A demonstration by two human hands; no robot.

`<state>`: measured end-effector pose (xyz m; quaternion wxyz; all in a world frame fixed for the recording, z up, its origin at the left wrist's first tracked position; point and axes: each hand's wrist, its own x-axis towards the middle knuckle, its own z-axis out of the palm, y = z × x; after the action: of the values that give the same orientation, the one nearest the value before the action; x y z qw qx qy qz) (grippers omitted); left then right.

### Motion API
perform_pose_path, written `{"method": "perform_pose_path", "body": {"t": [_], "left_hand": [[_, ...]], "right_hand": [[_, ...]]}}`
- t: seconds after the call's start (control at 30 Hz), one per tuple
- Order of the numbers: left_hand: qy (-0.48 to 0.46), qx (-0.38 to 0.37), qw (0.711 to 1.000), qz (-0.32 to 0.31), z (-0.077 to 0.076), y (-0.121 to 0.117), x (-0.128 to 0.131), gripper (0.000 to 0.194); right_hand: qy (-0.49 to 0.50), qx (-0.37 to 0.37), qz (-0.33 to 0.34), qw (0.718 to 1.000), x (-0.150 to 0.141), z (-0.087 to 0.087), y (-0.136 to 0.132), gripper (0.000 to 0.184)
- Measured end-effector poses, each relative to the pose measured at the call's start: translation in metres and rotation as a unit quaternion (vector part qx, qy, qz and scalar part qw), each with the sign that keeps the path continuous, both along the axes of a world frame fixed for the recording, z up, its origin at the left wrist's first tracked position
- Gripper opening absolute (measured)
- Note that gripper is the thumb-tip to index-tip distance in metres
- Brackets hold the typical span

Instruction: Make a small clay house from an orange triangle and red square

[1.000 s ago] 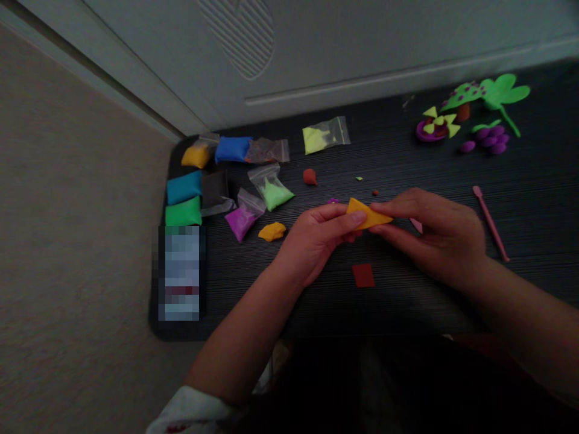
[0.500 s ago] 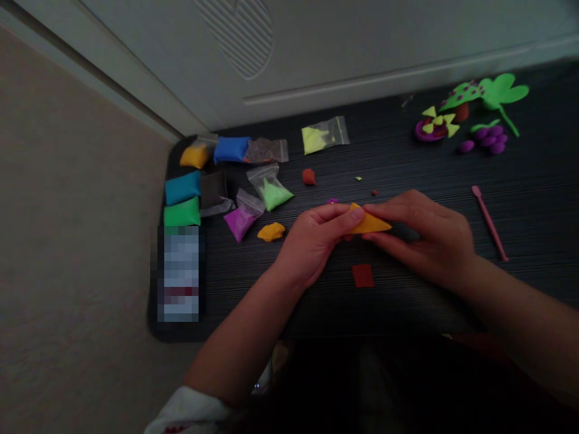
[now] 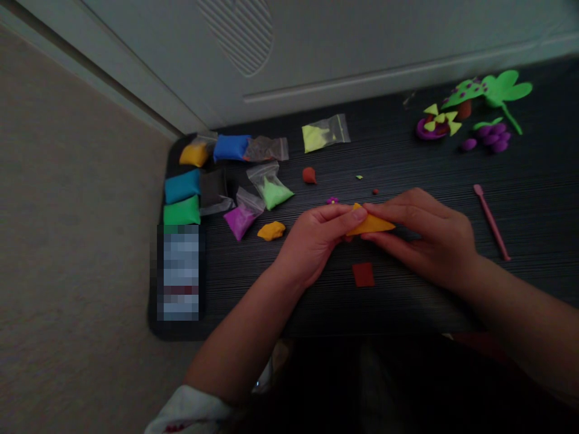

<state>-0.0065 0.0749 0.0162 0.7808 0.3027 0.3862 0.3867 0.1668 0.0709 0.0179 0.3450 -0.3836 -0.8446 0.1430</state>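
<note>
Between my hands is a flattened wedge of yellow modelling clay (image 3: pixel 374 225), its pointed end toward the right. My left hand (image 3: pixel 319 238) pinches its left end, thumb on top. The fingers of my right hand (image 3: pixel 432 232) press its upper and lower edges. Parts of the clay are hidden by my fingers. Just below lies a flat dark red clay square (image 3: pixel 363 275). A loose yellow clay lump (image 3: pixel 271 231) sits left of my left hand, and a small purple clay flower (image 3: pixel 333 201) is just above it.
Clay packets, such as a blue one (image 3: pixel 232 147), and a screen device (image 3: pixel 181 274) occupy the table's left side. A brown clay lump (image 3: pixel 309 175) lies behind my hands. A pink modelling tool (image 3: pixel 492 223) rests at right, below finished clay pieces including purple grapes (image 3: pixel 493 137).
The yellow clay's tip has shifted slightly right between my fingers. Both hands keep nearly the same place and hold, and the purple flower shows a little more.
</note>
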Motion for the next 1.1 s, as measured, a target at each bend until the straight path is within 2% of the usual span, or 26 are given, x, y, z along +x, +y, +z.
{"method": "perform_pose_path", "body": {"t": [0.1,0.23,0.43,0.5,0.57,0.7,0.87,1.1], "left_hand": [[-0.006,-0.002,1.000,-0.002,0.001,0.001,0.000,0.013],[0.003,0.006,1.000,-0.011,0.003,0.001,-0.003,0.015],[0.124,0.102,0.987,0.006,0.004,-0.003,-0.004,0.016],[0.174,0.129,0.976,0.012,0.006,-0.003,-0.005,0.018],[0.216,0.161,0.963,0.014,0.007,-0.004,-0.005,0.018],[0.235,0.198,0.951,0.015,0.008,-0.004,-0.005,0.016],[0.207,0.181,0.961,0.005,0.007,-0.004,-0.003,0.017],[0.223,0.195,0.955,0.011,0.005,-0.004,-0.005,0.015]], "right_hand": [[0.012,-0.002,-0.005,1.000,0.000,0.000,0.000,0.039],[0.025,-0.002,-0.043,0.999,0.001,0.002,-0.001,0.040],[0.043,-0.002,-0.058,0.997,0.000,0.002,0.000,0.041],[0.065,-0.044,-0.061,0.995,0.000,0.002,0.000,0.044],[0.100,-0.116,-0.066,0.986,0.000,0.003,0.000,0.041],[0.126,-0.237,-0.053,0.962,0.000,0.005,0.003,0.014],[0.146,-0.286,-0.058,0.945,-0.001,0.009,0.003,0.016],[0.171,-0.341,-0.048,0.923,-0.002,0.011,0.002,0.021]]}}
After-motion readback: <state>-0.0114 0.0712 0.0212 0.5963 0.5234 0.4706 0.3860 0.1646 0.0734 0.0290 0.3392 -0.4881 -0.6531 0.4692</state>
